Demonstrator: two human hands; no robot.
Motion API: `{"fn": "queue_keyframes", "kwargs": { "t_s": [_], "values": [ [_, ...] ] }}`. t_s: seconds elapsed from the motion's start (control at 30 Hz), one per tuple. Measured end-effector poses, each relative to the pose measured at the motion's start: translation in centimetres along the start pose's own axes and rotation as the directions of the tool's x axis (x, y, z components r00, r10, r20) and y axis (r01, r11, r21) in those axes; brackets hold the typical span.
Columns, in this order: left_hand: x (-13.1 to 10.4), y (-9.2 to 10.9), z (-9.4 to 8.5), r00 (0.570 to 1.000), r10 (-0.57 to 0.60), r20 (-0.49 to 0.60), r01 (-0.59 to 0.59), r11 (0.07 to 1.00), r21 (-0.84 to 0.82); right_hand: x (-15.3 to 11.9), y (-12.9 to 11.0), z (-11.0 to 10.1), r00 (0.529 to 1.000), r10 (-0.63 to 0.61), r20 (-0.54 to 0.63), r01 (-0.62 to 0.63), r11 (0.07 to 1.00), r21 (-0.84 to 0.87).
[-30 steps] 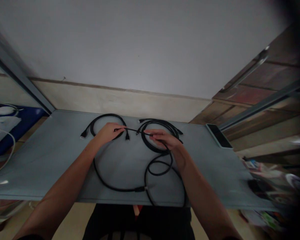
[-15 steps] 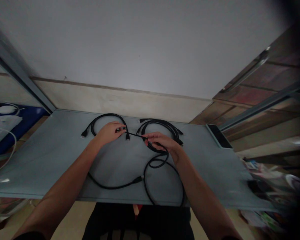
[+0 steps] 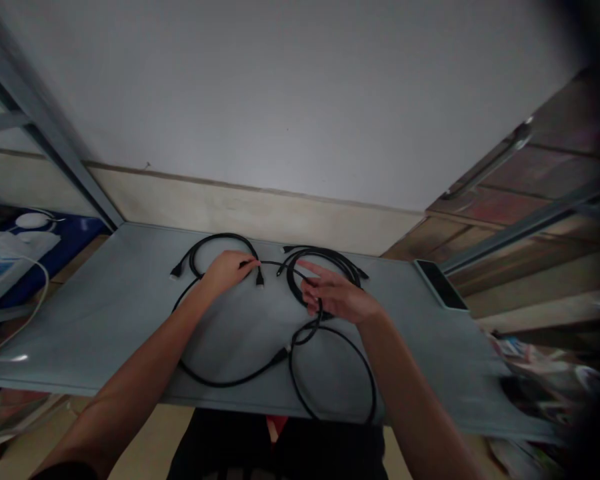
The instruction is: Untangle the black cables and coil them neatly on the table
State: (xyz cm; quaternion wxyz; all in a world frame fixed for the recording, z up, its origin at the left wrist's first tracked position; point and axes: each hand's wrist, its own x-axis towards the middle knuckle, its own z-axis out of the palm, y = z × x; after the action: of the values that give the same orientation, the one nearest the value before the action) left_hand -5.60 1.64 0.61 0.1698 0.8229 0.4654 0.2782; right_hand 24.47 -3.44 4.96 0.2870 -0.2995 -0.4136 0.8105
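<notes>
My left hand (image 3: 231, 270) pinches a thin black cable (image 3: 279, 263) near the back middle of the table. That cable runs rightward to my right hand (image 3: 337, 297), whose fingers curl loosely around it while the index finger points left. Below the right hand it drops into a loose loop (image 3: 363, 357) by the front edge. Behind the left hand lies a coiled black cable (image 3: 215, 237) with a plug (image 3: 176, 270) at its left. Another plug (image 3: 260, 279) hangs just under my left fingertips. A second coiled cable (image 3: 347, 260) lies partly hidden behind my right hand.
A black plug (image 3: 281, 355) ends a strand curving along the front of the grey table (image 3: 105, 313). A phone-like dark slab (image 3: 441, 285) lies at the back right. Metal posts (image 3: 73, 167) and a pale wall (image 3: 280, 133) bound the table.
My right hand has shifted slightly right and down, its fingers looser and the index finger stretched out. The strand between my hands now bows instead of lying taut. The view has shifted slightly.
</notes>
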Motion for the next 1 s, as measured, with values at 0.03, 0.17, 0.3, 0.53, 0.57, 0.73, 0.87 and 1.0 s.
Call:
{"fn": "queue_keyframes", "kwargs": {
  "t_s": [0.03, 0.17, 0.3, 0.53, 0.57, 0.73, 0.87, 1.0],
  "values": [
    [0.0, 0.0, -0.1, 1.0, -0.012, -0.024, 0.013, 0.999, 0.029, -0.6, 0.2, 0.9, 1.0, -0.005, -0.022, 0.006, 1.0, 0.021],
    [0.0, -0.1, -0.4, 0.99, -0.068, -0.121, 0.079, 0.992, 0.095, -2.6, 2.5, 3.8, 0.971, -0.067, -0.23, 0.093, 0.99, 0.102],
    [-0.1, 0.4, -0.1, 0.972, -0.101, -0.211, 0.125, 0.987, 0.104, -3.1, 6.2, 6.2, 0.895, -0.163, -0.416, 0.195, 0.98, 0.035],
    [-0.3, 0.6, 1.1, 0.927, -0.149, -0.345, 0.167, 0.986, 0.024, -2.1, 7.0, 8.9, 0.909, -0.114, -0.402, 0.189, 0.97, 0.153],
    [-0.3, 0.5, 1.2, 0.927, -0.132, -0.352, 0.148, 0.989, 0.02, -2.1, 6.3, 8.7, 0.942, -0.059, -0.331, 0.133, 0.969, 0.207],
    [-0.4, 0.6, 1.5, 0.942, 0.045, -0.332, -0.043, 0.999, 0.013, -2.0, 2.1, 5.7, 0.992, 0.099, 0.074, -0.116, 0.954, 0.276],
    [-0.6, 0.9, 1.2, 0.938, -0.06, -0.341, 0.046, 0.998, -0.049, -2.4, -0.7, 4.4, 1.0, -0.015, -0.016, 0.018, 0.986, 0.169],
    [-0.5, 0.4, 0.0, 0.849, -0.238, -0.471, 0.214, 0.971, -0.106, -4.9, -2.4, 4.9, 0.948, -0.244, -0.206, 0.229, 0.969, -0.097]
  ]
}}
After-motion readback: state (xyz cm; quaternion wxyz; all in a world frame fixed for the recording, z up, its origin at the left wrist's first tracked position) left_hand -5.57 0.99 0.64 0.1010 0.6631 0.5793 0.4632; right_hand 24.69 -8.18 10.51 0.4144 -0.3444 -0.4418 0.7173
